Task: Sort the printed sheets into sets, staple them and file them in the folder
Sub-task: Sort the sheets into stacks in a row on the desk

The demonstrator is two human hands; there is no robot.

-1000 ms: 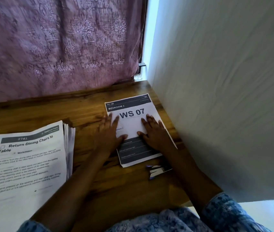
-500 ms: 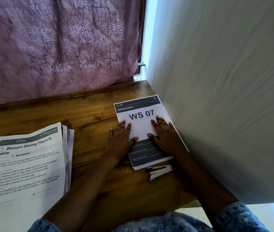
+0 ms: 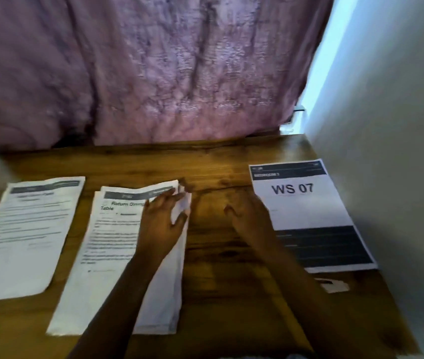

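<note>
Pinching the far corner of the middle stack (image 3: 112, 242): left hand (image 3: 163, 221). Right hand (image 3: 249, 216) hovers loose and holds nothing, the WS 07 sheet (image 3: 306, 211) just right of it. Stapler (image 3: 335, 285) lies beside the right forearm. Another sheet (image 3: 27, 234) sits left of the left hand. Judging by three piles, sorting is underway; stapling and filing remain. No folder in sight.

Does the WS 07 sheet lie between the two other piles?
No, the WS 07 sheet lies far right by the wall; the thick stack and leftmost sheet lie to its left.
</note>
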